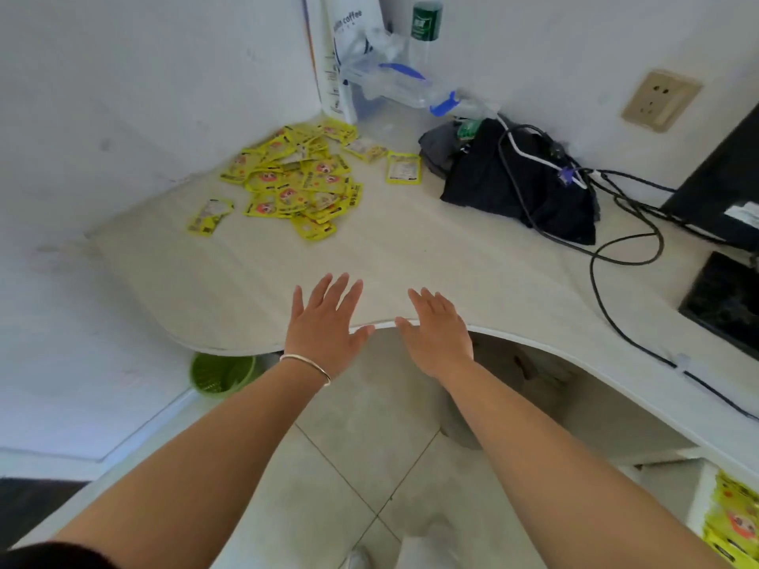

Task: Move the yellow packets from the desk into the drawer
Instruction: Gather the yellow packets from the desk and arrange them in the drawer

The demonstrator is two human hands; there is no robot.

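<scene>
A heap of several yellow packets (302, 180) lies in the far left corner of the white desk (410, 260). One loose packet (210, 216) sits to the heap's left, another (404, 168) to its right. My left hand (326, 324) and my right hand (437, 332) hover side by side over the desk's front edge, palms down, fingers straight, holding nothing. An open drawer (698, 492) at the bottom right has more yellow packets (735, 519) inside it.
A black cloth bundle (521, 186) with cables (616, 256) lies on the right of the desk. A dark monitor (723, 182) stands at the right edge. Plastic bottles (404, 82) and a white paper bag (347, 39) fill the back corner. A green basket (219, 373) sits on the floor.
</scene>
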